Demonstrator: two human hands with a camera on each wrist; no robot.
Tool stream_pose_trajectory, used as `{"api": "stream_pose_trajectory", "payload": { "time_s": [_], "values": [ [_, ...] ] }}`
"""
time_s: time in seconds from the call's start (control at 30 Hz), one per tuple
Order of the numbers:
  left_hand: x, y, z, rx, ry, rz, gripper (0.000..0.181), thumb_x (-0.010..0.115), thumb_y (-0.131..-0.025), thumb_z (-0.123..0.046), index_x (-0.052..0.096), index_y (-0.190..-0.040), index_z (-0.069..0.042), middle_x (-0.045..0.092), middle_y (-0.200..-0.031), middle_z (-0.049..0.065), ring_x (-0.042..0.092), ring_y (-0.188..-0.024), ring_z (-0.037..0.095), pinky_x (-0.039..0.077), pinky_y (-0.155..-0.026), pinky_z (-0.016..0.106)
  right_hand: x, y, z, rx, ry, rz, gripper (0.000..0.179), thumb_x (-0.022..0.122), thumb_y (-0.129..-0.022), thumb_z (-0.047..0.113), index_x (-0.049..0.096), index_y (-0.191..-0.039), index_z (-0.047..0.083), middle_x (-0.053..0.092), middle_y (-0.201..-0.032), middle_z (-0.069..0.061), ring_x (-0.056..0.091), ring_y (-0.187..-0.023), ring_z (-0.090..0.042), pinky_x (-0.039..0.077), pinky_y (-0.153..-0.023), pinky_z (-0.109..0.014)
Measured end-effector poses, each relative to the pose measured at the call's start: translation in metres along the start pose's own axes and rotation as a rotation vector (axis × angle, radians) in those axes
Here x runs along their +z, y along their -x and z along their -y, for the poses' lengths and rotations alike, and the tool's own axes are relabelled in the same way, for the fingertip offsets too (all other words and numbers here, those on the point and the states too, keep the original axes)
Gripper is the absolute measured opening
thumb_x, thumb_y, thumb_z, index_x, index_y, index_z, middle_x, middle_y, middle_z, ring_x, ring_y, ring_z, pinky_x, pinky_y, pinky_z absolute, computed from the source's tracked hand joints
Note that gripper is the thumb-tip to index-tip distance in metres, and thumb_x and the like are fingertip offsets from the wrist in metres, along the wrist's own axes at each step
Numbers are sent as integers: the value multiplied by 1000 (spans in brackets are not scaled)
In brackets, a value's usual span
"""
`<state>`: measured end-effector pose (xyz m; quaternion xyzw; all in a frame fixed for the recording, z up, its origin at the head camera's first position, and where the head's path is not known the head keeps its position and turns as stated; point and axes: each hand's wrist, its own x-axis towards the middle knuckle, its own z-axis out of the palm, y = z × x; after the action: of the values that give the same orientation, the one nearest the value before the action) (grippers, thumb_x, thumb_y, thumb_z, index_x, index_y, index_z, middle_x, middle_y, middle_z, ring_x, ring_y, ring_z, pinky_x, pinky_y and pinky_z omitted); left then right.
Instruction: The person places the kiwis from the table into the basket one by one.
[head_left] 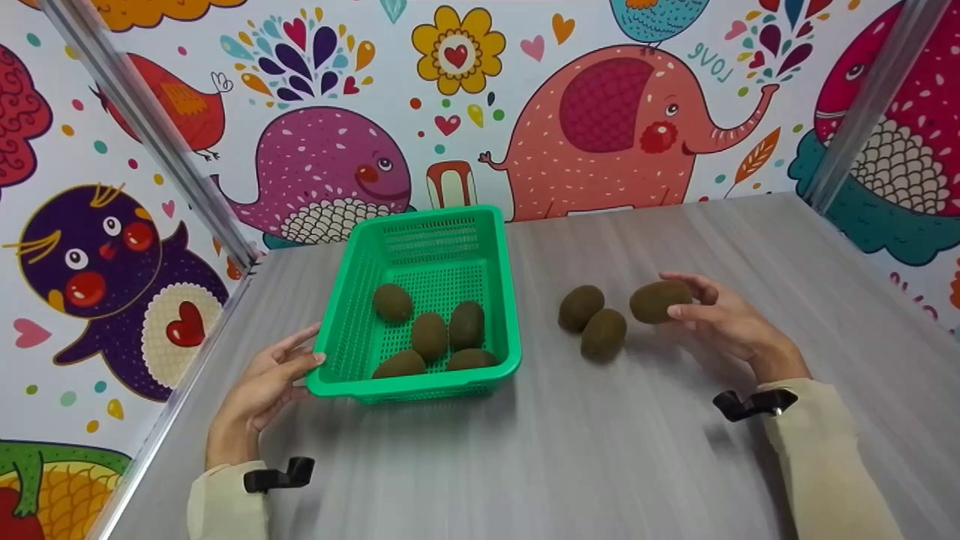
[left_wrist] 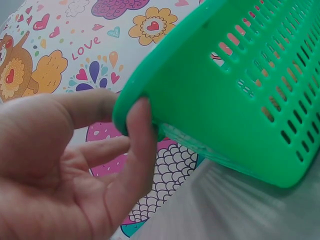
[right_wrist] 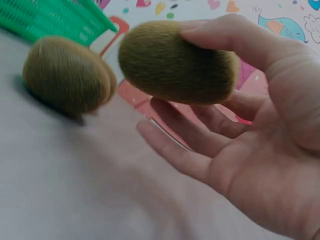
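From my remote place I see that the right hand [head_left: 724,324] holds one kiwi [head_left: 651,302] pinched between thumb and fingers, lifted over the table [head_left: 600,457]. Two other kiwis [head_left: 581,308] lie close together on the table, between this kiwi and the basket [head_left: 420,387]. The left hand [head_left: 261,384] grips the basket's rim at its near left corner. Inside the basket I count five kiwis [head_left: 430,337], mostly toward the near end.

Grey table [head_left: 600,465]; white wall [head_left: 397,112] with pink elephant [head_left: 600,165], purple whale [head_left: 322,157]; metal post [head_left: 154,135] at left
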<state>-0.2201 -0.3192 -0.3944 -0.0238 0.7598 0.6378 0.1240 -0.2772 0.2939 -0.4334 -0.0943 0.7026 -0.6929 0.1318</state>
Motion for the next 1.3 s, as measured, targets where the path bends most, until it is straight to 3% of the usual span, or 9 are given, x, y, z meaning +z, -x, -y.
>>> {"api": "stream_pose_trajectory", "payload": {
  "time_s": [0.17,0.33,0.5,0.7,1.1,1.3],
  "values": [
    [-1,1,0,-7,10,0,71,62,-100,-22,25,-159,-10,61,-127,0,71,-99,13,61,-85,36,20,-10,4,-25,-336,-55,41,57,-100,10,42,-138,17,49,-135,0,57,-121,-15,55,-100,-36],
    [-2,3,0,-17,7,2,72,62,-100,-23,24,-159,-10,60,-127,-1,71,-99,12,61,-86,36,35,-17,9,-68,-542,-59,29,54,-102,14,50,-132,15,62,-127,2,63,-119,-18,53,-103,-40],
    [-2,3,0,-16,14,6,71,62,-100,-22,24,-159,-10,61,-127,0,71,-100,12,61,-86,35,43,-19,14,-94,-691,-52,23,53,-103,18,55,-126,14,64,-123,-1,65,-118,-24,51,-106,-45],
    [0,2,1,-3,16,5,70,62,-100,-20,26,-158,-8,62,-126,1,71,-100,13,61,-85,38,48,-18,19,-100,-807,-84,25,55,-101,16,51,-126,16,64,-122,-2,66,-116,-25,52,-104,-45],
    [1,2,1,-5,17,0,70,61,-100,-20,25,-159,-8,61,-124,-1,70,-99,11,61,-86,37,60,-18,25,-77,-950,-70,33,57,-101,15,47,-132,19,60,-125,-3,64,-118,-27,52,-103,-45],
    [0,1,1,-6,19,6,70,61,-100,-21,25,-159,-9,61,-125,0,70,-99,11,61,-84,36,71,-16,32,-77,-910,-80,33,57,-101,19,46,-133,21,58,-127,-2,63,-116,-24,52,-103,-40]
  ]
}}
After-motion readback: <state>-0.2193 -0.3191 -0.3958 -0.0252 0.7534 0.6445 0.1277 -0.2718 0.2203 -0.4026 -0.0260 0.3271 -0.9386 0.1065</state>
